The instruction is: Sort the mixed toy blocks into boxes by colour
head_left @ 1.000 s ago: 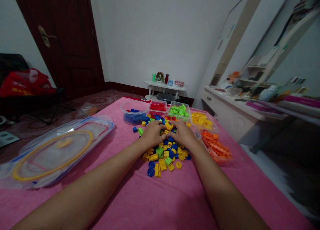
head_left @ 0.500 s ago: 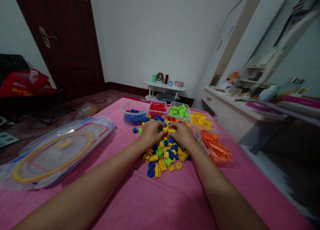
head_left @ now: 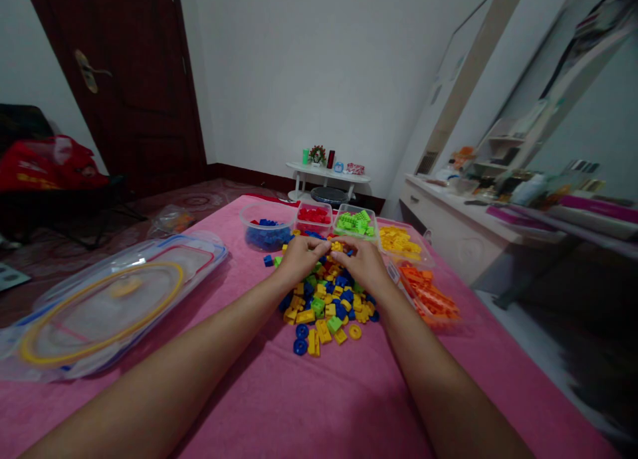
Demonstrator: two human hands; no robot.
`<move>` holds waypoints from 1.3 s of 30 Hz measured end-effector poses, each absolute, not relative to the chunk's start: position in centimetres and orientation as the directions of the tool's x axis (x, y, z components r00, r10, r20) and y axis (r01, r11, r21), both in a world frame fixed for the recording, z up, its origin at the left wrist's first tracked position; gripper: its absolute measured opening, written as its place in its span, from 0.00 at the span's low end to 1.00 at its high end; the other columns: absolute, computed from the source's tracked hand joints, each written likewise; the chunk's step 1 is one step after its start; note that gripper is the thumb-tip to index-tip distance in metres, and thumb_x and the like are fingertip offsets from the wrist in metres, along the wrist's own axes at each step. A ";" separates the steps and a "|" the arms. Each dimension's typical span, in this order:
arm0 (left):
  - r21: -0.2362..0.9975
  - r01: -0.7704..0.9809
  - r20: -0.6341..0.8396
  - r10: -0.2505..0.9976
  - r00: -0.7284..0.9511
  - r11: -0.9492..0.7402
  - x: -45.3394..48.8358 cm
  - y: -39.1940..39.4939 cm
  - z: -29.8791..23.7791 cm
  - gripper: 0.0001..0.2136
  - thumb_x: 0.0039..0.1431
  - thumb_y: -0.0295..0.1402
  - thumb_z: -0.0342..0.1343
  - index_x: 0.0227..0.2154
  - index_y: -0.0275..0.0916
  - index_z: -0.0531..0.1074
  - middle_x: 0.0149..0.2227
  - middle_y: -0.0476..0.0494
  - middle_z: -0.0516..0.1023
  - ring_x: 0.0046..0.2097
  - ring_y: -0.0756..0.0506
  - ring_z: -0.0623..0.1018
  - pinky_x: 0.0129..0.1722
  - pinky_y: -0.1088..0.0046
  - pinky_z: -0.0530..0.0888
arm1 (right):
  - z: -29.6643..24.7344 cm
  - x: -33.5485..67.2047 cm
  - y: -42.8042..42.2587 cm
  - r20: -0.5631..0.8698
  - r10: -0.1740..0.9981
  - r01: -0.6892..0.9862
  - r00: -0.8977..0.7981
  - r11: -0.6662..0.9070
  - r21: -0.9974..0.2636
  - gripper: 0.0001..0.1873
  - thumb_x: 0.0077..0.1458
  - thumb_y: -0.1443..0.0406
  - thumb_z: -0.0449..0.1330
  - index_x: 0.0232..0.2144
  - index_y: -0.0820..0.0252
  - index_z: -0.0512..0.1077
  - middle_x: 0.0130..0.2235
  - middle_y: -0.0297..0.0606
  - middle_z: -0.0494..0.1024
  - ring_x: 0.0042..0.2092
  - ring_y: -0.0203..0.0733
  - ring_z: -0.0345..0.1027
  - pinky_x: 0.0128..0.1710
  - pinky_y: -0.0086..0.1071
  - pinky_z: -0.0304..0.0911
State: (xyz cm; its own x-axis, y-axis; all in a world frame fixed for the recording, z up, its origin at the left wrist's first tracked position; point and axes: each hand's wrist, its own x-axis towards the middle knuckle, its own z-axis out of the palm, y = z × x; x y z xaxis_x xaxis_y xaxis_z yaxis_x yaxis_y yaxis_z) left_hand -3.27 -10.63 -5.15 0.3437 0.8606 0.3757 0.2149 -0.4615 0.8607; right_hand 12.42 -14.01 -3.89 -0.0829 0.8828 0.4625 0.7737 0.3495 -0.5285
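Observation:
Over a mixed pile of plastic building blocks, my two hands are close together. My right hand pinches a small yellow building block between thumb and fingers. Beside it, the thumb and fingers of my left hand are pressed together near the same block; what they hold, if anything, is too small to make out. Yellow, blue, green and red pieces lie beneath both hands. Two blue wheels and a yellow ring lie at the pile's near edge.
Behind the pile stand clear tubs of blue blocks, red blocks, green blocks and yellow blocks. Orange blocks fill a tub at right. Stacked plastic lids lie left on the pink cloth.
My hands have risen slightly off the pile, and their fingertips have come closer together. The yellow block now shows between them. The view has shifted slightly.

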 end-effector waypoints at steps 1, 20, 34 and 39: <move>0.852 0.234 0.379 0.860 0.340 -0.468 -3.3 -10.6 -5.1 0.16 0.55 0.41 0.51 0.27 0.34 0.78 0.30 0.48 0.80 0.34 0.45 0.78 0.35 0.73 0.73 | -3.8 12.5 -14.0 0.476 0.877 0.768 -0.070 0.352 -0.535 0.17 0.49 0.61 0.58 0.42 0.56 0.75 0.34 0.35 0.78 0.35 0.38 0.68 0.36 0.30 0.61; 0.712 0.500 0.368 0.868 0.333 -0.493 -5.1 -8.7 -5.2 0.11 0.52 0.33 0.54 0.36 0.37 0.78 0.38 0.45 0.81 0.40 0.45 0.78 0.43 0.72 0.71 | 1.1 26.0 -7.9 0.294 0.857 0.906 0.423 -0.393 -0.157 0.25 0.45 0.60 0.63 0.48 0.60 0.73 0.44 0.48 0.77 0.45 0.50 0.71 0.40 0.36 0.64; 0.357 0.711 0.075 0.777 0.625 -0.606 -9.2 -7.8 -3.4 0.15 0.41 0.32 0.62 0.36 0.39 0.79 0.36 0.45 0.80 0.38 0.45 0.76 0.37 0.75 0.68 | -4.5 8.5 -13.4 0.238 0.957 0.936 -0.165 0.228 -0.268 0.20 0.41 0.66 0.63 0.41 0.49 0.75 0.40 0.35 0.77 0.40 0.42 0.69 0.36 0.31 0.60; 0.353 0.729 0.151 0.804 0.574 -0.587 -9.1 -7.5 -3.2 0.10 0.43 0.28 0.58 0.30 0.37 0.80 0.30 0.45 0.80 0.33 0.46 0.76 0.33 0.75 0.67 | -5.3 9.2 -13.7 0.335 0.941 0.898 -0.039 0.180 -0.401 0.14 0.40 0.62 0.65 0.34 0.56 0.75 0.34 0.36 0.76 0.35 0.41 0.68 0.33 0.31 0.59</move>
State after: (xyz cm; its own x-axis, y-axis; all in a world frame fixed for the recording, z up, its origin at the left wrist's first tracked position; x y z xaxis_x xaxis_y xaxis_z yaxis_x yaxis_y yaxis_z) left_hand -9.14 -7.51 -3.20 0.5745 0.8044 0.1514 0.7286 -0.5868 0.3533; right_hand 9.21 -13.65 -5.32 -0.0393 0.9415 0.3348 0.8982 0.1801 -0.4010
